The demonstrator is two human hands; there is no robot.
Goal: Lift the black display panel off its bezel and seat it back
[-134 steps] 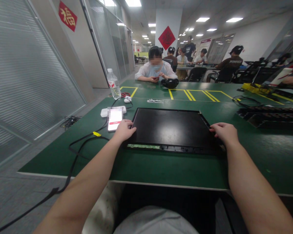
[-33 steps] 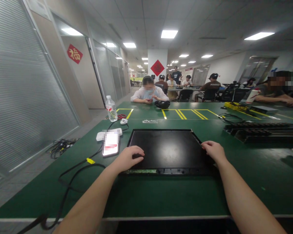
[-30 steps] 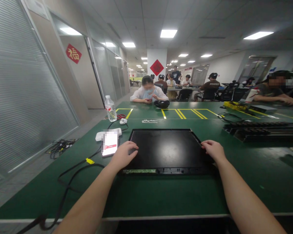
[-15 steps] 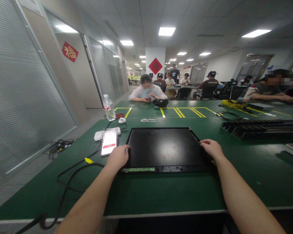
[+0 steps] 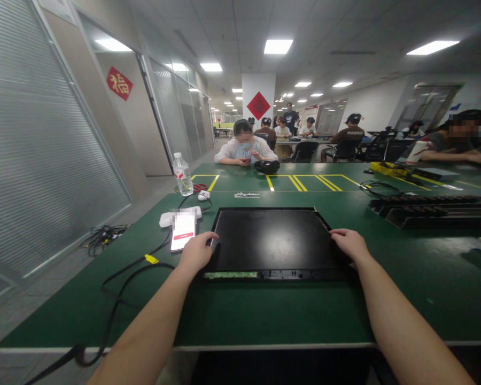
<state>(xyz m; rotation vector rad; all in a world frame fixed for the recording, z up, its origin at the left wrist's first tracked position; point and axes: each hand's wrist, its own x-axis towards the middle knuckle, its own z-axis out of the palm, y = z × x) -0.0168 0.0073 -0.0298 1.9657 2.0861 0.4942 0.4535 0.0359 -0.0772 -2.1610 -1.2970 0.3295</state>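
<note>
A black LCD screen panel (image 5: 270, 240) in a thin dark frame lies face up on the green table (image 5: 272, 315). A strip of green circuit board (image 5: 230, 275) shows along its near edge. My left hand (image 5: 197, 251) grips the panel's left side, the thumb resting over the frame and the other fingers hidden beneath or behind the edge. On the opposite side, my right hand (image 5: 350, 245) is closed on the right edge, thumb and fingertips at the frame. A lit phone (image 5: 183, 231) lies just beyond my left hand.
Left of the panel are a water bottle (image 5: 183, 175), a black cable (image 5: 120, 291) with a yellow tag, and red-handled scissors (image 5: 200, 187). Small white pieces (image 5: 247, 195) lie behind the panel. Long black parts (image 5: 428, 211) sit to the right. A person (image 5: 246, 147) sits opposite.
The whole view has shifted slightly, with the scene moving a little right and up. My left thumb now reaches further over the panel's frame. Both hands remain on the panel's sides.
</note>
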